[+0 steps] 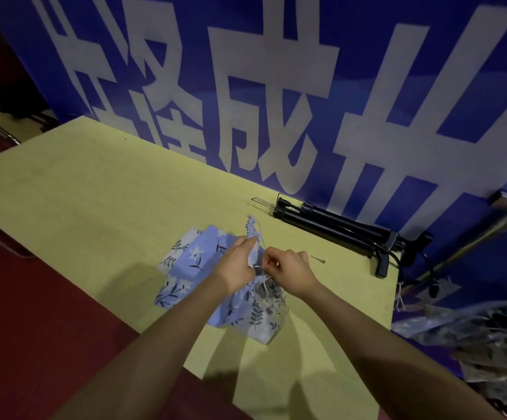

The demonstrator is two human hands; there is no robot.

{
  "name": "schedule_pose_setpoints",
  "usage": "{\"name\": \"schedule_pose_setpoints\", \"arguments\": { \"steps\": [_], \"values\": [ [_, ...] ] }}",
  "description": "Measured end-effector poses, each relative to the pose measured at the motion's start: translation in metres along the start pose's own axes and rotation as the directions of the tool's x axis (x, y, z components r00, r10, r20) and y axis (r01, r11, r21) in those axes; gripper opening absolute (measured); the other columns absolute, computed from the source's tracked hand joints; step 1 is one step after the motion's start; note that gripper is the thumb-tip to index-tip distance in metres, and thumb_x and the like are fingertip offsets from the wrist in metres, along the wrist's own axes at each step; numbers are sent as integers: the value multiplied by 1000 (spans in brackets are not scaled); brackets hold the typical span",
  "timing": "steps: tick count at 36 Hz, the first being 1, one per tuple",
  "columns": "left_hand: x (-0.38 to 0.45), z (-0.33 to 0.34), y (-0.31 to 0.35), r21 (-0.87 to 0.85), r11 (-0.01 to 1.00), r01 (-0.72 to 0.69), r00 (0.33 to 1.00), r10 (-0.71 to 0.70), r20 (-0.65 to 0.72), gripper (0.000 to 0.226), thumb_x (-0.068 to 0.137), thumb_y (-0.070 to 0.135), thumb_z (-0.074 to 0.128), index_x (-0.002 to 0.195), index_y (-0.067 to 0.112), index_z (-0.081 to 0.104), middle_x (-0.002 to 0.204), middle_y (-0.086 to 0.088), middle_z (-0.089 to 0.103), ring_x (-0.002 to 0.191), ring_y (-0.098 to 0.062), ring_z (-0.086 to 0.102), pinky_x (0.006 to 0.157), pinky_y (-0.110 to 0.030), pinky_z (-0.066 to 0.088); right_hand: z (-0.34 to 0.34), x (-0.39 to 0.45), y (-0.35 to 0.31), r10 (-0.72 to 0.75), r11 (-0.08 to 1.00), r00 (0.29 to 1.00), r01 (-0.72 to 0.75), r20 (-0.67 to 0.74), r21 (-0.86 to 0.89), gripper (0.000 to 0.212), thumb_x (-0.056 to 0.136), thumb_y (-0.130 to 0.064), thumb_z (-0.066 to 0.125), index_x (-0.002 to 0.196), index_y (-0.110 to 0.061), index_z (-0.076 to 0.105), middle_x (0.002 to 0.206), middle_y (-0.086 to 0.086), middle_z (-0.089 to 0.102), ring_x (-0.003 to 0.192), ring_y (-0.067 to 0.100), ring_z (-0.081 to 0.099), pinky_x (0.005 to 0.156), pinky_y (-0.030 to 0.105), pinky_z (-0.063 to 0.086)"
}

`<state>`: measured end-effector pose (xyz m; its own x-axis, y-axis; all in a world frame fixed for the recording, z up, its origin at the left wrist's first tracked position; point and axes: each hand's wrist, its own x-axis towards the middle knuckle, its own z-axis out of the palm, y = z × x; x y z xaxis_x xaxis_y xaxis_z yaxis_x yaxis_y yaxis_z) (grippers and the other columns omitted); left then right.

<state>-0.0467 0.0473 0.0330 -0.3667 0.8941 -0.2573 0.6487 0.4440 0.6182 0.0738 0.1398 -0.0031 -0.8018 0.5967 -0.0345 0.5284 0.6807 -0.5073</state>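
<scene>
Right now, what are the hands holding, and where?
Left hand grips the floral pouch at its gathered mouth; right hand seems to pinch the drawstring there.

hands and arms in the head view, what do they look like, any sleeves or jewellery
The left hand and right hand wear no gloves, and no watch, ring or bracelet shows. Both arms are bare right down to the frame edge, with no sleeves in view.

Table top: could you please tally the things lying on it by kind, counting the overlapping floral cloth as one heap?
Floral cloth heap, held by the left hand and the right hand: 1
Black tool with long tubes: 1
Small metal pin: 1
Total: 3
</scene>
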Motion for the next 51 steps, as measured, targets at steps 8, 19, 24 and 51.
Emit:
{"name": "schedule_pose_setpoints", "arguments": {
  "steps": [8, 19, 24, 51],
  "values": [
    [4, -8, 4, 137, 991, 1, 1000, 1, -16, 72, 91, 2, 51, 151, 21, 17, 156, 2, 16, 131, -24, 41, 83, -39, 49, -11, 9, -8, -97, 995, 991, 99, 87, -17, 16, 94, -36, 53, 93, -24, 63, 75, -9, 58, 77, 18, 57, 77, 33, 31],
    [29, -4, 17, 142, 990, 16, 998, -8, -59, 68, 90, 2, 46, 150, 17, 18, 154, -1, 18, 103, -32, 55, 62, -34, 37, -25, 24, 14, 29, 971, 999, -21, -33, 240, 17, 95, -17, 51, 105, -18, 64, 99, -4, 59, 81, 13, 53, 78, 35, 47],
    [51, 2, 34, 122, 992, 11, 997, -2, -73, 64, 92, 8, 46, 149, 12, 18, 147, -5, 25, 77, -31, 50, 60, -37, 38, -37, 36, 39, 163, 965, 983, -141, -83, 221, 20, 94, -17, 47, 107, -20, 61, 102, -6, 57, 86, 14, 55, 75, 33, 47],
    [125, 35, 38, 207, 977, 53, 997, -41, -61, 54, 93, 11, 47, 144, 7, 29, 143, -11, 32, 97, -33, 55, 66, -36, 41, -32, 85, 162, 345, 859, 937, -294, 48, -419, 43, 95, -28, 51, 132, -10, 38, 130, 11, 53, 122, 28, 48, 103, 36, 33]
  ]
}}
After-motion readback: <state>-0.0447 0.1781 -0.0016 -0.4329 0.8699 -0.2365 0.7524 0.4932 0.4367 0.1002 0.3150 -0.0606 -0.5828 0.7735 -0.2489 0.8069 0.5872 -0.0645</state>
